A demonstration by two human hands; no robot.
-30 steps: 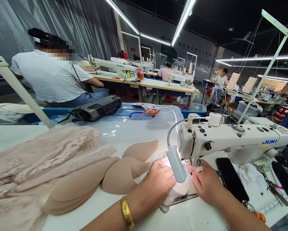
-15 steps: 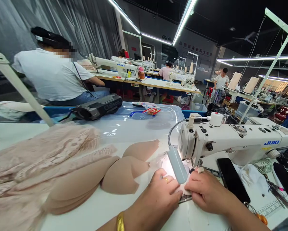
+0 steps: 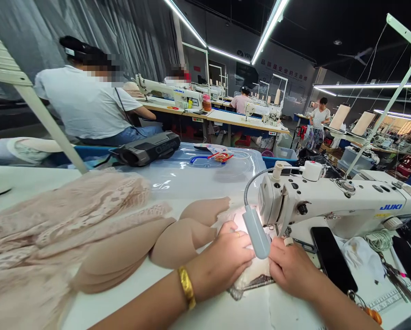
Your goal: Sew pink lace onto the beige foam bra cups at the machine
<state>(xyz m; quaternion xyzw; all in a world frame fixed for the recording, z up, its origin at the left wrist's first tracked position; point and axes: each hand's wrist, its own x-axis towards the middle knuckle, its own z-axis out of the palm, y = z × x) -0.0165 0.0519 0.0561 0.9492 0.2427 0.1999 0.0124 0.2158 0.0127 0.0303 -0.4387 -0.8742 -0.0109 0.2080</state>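
Note:
In the head view my left hand [image 3: 222,256], with a gold bracelet at the wrist, presses bent fingers onto pale, sheer fabric [image 3: 230,214] at the sewing machine's needle area. My right hand [image 3: 293,270] is closed at the fabric's right side, its fingertips pinched together just right of the grey lamp [image 3: 256,233]. That lamp and my fingers hide the needle and part of the fabric. The white sewing machine [image 3: 332,197] stands directly behind my hands. Left of my left hand lie beige moulded bra cups [image 3: 178,243], some stacked.
Pale lace fabric [image 3: 88,206] is heaped at the left. Behind the cups is a translucent plastic lid [image 3: 178,176] with a black speaker-like device [image 3: 150,149] at its edge. A phone [image 3: 332,259] and small scissors [image 3: 397,279] lie at the right. Co-workers sit beyond.
My left hand has shifted forward, uncovering the metal plate's front edge. My right hand has edged slightly forward and right. The whole view has swung a little left.

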